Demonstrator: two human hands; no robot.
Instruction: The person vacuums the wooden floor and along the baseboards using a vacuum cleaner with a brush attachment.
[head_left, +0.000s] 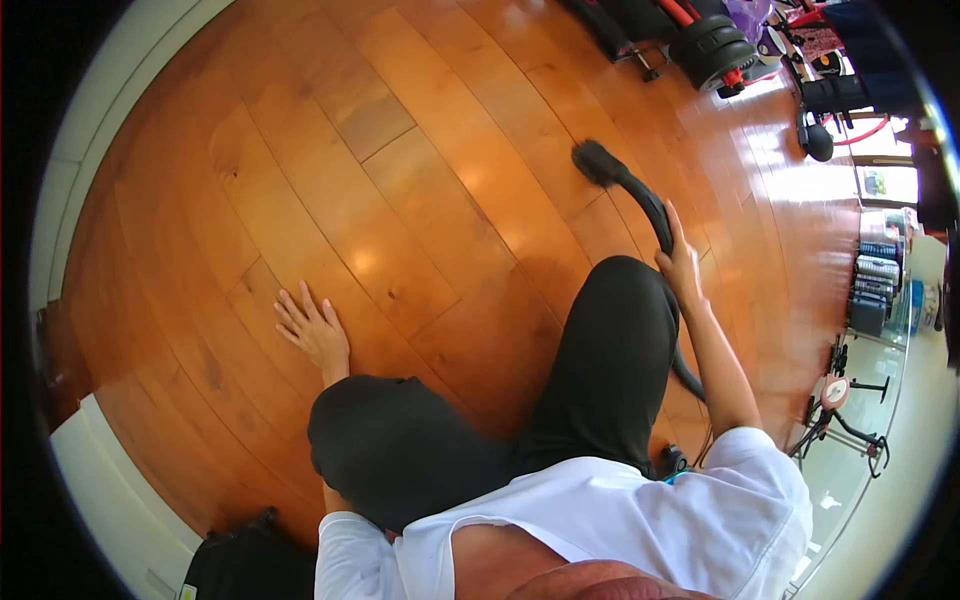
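My right hand [682, 268] is wrapped round a black vacuum cleaner hose [648, 200], beside my raised right knee. At the hose's far end, a dark brush head [597, 163] rests on or just above the wooden floor [420, 220]; I cannot tell which. The hose runs back past my knee and curves under my right forearm, and its other end is hidden. My left hand [316, 332] lies flat on the floorboards in front of my left knee, fingers spread, holding nothing.
Black and red equipment with wheels [712, 52] stands at the top right. An exercise machine [834, 392] and a rack of dark items [874, 285] line the right side. A black bag [248, 562] lies behind me at lower left. A white baseboard [80, 130] edges the floor.
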